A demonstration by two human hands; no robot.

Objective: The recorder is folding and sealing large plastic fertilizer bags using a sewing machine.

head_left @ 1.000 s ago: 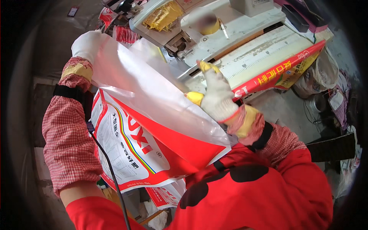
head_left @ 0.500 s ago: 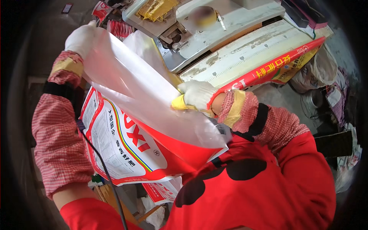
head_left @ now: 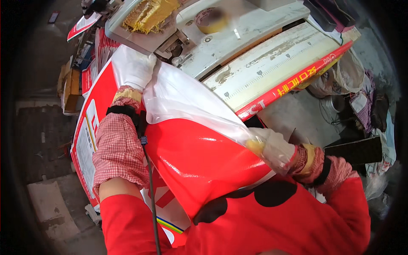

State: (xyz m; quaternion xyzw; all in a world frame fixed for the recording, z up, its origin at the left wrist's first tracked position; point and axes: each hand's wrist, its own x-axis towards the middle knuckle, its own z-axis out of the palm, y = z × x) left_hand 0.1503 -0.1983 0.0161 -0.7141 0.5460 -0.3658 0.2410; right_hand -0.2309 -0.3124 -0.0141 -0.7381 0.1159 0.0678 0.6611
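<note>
Along the left side, near, a pale flat board (head_left: 52, 204) on dark floor (head_left: 32, 80); farther off, a brown cardboard box (head_left: 71, 91). Next rightward, left hand (head_left: 138, 70), white-gloved, clenched on the far end of a large red-and-white plastic bag (head_left: 191, 148). Spread slantwise across the middle between both arms, with whitish translucent lining (head_left: 178, 95) showing at the mouth. Beyond, yellow cloth (head_left: 151, 15) on a pale machine (head_left: 263, 18), with a roll of tape (head_left: 210, 28) farther right. Then a white worktop with ruler marks (head_left: 259, 63), edged on its near side by a red strip (head_left: 255, 107). Closer, right hand (head_left: 274, 148), gloved, yellow-thumbed, touching the lining's near right edge, partly veiled by film; whether gripping or loose, impossible to tell. Far right, a whitish sack (head_left: 342, 78); nearer, a dark panel (head_left: 355, 151).
</note>
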